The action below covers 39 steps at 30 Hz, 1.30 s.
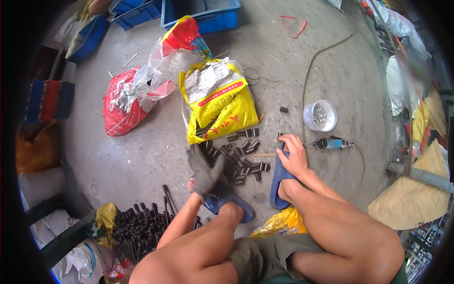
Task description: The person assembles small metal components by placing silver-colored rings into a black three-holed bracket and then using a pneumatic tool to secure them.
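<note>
My left hand (204, 171), in a dark grey glove, reaches over the left edge of a loose pile of short black tubes (239, 154). Its thumb stands apart from the fingers, whose tips are hard to tell from the dark pile. My bare right hand (295, 156) is at the toe of the right blue slipper (280, 182). Its bent fingertips are on a small black tube (279, 135). Just behind the pile lies a yellow printed bag (222, 104), its mouth toward me and dark pieces inside.
A white tub (320, 115) of small metal parts and a blue power tool (332, 143) with a hose lie at right. Red bag (124, 106) lies left, blue crates (201, 16) behind. Long black rods (139, 232) are heaped at lower left.
</note>
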Motion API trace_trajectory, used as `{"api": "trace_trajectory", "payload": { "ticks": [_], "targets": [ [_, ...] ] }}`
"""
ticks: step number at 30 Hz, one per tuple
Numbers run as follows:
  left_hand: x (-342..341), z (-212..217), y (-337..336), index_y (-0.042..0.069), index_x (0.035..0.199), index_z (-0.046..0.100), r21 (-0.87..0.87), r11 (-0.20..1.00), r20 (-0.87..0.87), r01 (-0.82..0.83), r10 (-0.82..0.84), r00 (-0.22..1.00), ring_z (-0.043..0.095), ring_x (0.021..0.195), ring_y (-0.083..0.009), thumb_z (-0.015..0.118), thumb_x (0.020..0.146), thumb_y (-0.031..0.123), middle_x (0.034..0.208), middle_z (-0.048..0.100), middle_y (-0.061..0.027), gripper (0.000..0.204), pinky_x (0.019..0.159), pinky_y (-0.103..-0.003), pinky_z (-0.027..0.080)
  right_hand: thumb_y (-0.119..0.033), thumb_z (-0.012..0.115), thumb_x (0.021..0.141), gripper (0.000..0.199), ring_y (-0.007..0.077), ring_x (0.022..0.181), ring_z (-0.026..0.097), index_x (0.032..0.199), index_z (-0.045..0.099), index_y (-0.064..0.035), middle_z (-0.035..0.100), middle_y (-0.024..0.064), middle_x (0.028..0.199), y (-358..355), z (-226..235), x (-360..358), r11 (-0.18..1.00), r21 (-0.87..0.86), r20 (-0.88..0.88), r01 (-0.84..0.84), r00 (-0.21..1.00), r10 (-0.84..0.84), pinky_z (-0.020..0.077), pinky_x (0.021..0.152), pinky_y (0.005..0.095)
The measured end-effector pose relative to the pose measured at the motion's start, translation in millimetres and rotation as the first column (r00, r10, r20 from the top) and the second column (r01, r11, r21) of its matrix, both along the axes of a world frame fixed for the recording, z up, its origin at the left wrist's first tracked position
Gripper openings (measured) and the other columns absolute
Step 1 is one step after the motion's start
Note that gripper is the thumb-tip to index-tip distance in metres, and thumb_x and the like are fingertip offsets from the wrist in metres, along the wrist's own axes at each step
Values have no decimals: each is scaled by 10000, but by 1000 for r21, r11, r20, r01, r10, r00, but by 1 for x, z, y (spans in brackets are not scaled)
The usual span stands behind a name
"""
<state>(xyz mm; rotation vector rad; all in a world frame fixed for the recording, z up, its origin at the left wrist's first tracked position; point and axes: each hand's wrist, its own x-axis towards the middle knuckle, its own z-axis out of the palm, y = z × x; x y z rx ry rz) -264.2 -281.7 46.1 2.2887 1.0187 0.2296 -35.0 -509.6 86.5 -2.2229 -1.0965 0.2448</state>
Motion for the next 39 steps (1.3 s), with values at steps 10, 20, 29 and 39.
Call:
{"api": "trace_trajectory", "payload": {
  "ticks": [10,20,29,39],
  "targets": [
    [73,-6,-70,32,1587,323,91,995,-68,49,-42,997,163,1530,-560,782,750,625,1623,268,-323,1124,1198,-712,159,-119,771,835,431,384,1165,582,1222,627,3,622,183,1239,-1,-1,25,998,26,-24,54,998,-53,480,1013,451],
    [25,63,-33,28,1638,211,-48,889,-377,455,-438,816,162,1529,-583,856,694,591,1653,183,-372,1275,1242,-671,113,-254,787,849,784,391,1441,421,1506,443,2,429,219,1576,45,-19,88,941,-337,111,-34,991,76,376,1171,504],
    [31,35,-27,-11,1582,304,39,931,-297,362,-335,894,321,1468,-521,823,771,549,1570,368,-324,1114,1225,-591,251,-284,770,867,778,361,1451,422,1516,443,-9,427,195,1591,41,-12,29,996,-57,133,-73,988,80,377,1172,487],
    [122,71,113,100,1016,736,51,948,-155,314,-303,940,696,814,-455,664,973,353,847,717,-209,266,713,-529,548,-317,751,886,771,327,1462,423,1528,444,-20,423,169,1608,53,12,44,962,-123,197,-243,944,263,378,1173,469]
  ]
}}
